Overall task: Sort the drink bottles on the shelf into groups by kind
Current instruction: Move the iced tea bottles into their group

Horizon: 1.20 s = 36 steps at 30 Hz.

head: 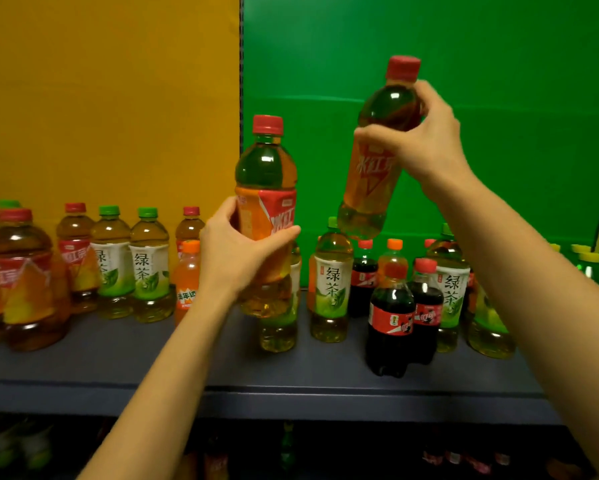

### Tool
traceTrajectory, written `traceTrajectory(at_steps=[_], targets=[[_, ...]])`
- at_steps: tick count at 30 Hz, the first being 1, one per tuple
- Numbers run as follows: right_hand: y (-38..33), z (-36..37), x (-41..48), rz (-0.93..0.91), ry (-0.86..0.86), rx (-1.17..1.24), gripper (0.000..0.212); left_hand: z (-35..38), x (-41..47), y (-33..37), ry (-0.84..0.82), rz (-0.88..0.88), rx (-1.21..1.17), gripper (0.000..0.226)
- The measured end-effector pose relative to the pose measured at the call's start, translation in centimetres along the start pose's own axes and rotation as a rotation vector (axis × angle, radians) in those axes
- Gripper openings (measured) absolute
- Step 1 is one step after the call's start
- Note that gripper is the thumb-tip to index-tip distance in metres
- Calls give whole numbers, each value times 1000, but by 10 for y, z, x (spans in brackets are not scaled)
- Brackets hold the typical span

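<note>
Red tea bottles are the ones being picked out, one in each hand. The left hand [235, 251] holds the first red tea bottle [266, 168] upright, just above the dark shelf [187, 358]. Its fingers and thumb wrap round the label in the middle, tight on the bottle. The right hand [426, 140] holds the second red tea bottle [367, 188] much higher, and it leans a bit. Those fingers curl round the top part, below the red cap, with the thumb pressed on the near side.

I think both are held up high so they can pass over the other bottles without knocking them. A red tea group [24, 282] stands together at the far left of the shelf, so these two most likely belong there. Beside that group are two green tea bottles [149, 268] and one small orange soda bottle [187, 275]. On the right side, cola bottles [391, 317] and more green tea are mixed together, so a lot of sorting is not done yet.
</note>
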State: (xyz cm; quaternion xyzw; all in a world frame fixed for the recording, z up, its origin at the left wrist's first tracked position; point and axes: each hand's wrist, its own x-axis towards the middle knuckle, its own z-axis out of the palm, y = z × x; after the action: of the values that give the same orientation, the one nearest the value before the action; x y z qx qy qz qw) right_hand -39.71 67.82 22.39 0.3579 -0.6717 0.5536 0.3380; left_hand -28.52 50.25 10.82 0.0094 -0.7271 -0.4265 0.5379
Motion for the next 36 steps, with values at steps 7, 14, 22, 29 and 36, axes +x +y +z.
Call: traceTrajectory(at_steps=[7, 14, 22, 29, 36], targets=[[-51, 58, -32, -15, -165, 208, 43, -75, -6, -29, 34, -104, 18, 51], [-60, 153, -84, 153, -315, 269, 48, -151, -11, -78, -14, -185, 88, 57], [-54, 259, -127, 287, -361, 189, 71, -198, -14, -125, -108, -268, 52, 73], [-41, 309, -140, 291, -364, 96, 69, -210, -13, -150, -155, -241, -13, 62], [-38, 332, -146, 212, -480, 124, 65, -205, -20, -162, -163, -194, -13, 80]])
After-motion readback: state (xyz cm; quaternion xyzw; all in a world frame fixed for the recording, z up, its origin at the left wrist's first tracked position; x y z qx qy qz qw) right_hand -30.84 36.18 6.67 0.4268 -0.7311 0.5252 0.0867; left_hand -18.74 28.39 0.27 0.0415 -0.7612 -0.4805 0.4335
